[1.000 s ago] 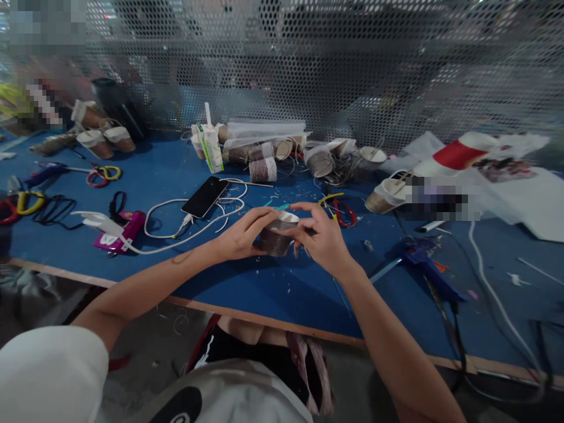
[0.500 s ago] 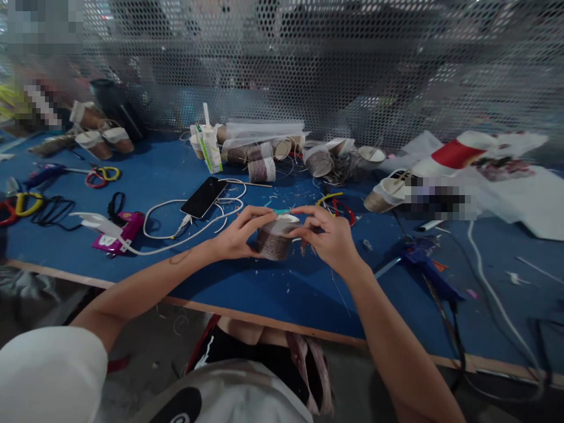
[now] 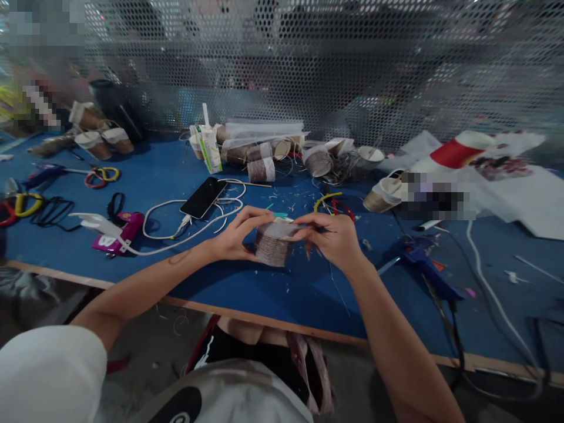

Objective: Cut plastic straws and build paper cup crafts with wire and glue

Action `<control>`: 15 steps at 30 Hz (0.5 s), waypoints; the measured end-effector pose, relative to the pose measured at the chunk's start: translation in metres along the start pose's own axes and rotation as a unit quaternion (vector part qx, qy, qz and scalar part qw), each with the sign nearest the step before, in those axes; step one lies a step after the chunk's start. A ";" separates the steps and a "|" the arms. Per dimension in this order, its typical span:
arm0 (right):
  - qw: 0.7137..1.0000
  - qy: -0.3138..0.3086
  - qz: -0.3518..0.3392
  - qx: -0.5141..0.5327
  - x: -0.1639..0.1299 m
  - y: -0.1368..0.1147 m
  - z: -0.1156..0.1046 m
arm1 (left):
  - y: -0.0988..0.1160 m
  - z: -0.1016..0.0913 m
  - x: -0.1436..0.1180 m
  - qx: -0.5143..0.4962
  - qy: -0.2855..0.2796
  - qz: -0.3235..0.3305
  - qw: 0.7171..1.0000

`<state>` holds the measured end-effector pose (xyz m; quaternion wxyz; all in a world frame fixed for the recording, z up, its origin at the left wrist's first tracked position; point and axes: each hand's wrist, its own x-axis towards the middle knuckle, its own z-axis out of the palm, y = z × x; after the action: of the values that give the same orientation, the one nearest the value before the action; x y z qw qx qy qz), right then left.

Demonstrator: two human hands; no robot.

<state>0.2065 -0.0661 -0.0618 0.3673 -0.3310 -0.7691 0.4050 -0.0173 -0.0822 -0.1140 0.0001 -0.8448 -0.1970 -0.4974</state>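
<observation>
A small cup [image 3: 272, 249] wound with brown-grey cord is held above the table, tilted, with a pale strip [image 3: 282, 228] round its upper part. My left hand [image 3: 240, 234] grips it from the left, thumb low and fingers along the rim. At the right side of the rim, my right hand [image 3: 328, 238] is closed, thumb and forefinger pinching the edge of the pale strip. Something teal [image 3: 278, 215] shows just behind the rim; I cannot make out what it is.
A blue hot glue gun [image 3: 425, 261] lies to the right, with its cable over the table edge. Left are a phone [image 3: 203, 198] with a white cable and a purple device [image 3: 118, 233]. Scissors [image 3: 335, 202] lie behind my hands; more cord-wrapped cups [image 3: 261, 170] stand by the mesh screen.
The cup has turned and tipped in my left hand, so its pale upper band now shows. My right hand has shifted slightly along the rim, still pinching.
</observation>
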 end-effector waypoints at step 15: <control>0.995 -0.042 0.052 0.071 0.000 -0.003 0.004 | 0.000 -0.001 -0.002 -0.044 0.011 -0.005 0.999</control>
<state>0.2026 -0.0685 -0.0607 0.3362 -0.3262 -0.7349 0.4904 -0.0192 -0.0831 -0.1150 -0.0372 -0.8377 -0.1797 -0.5145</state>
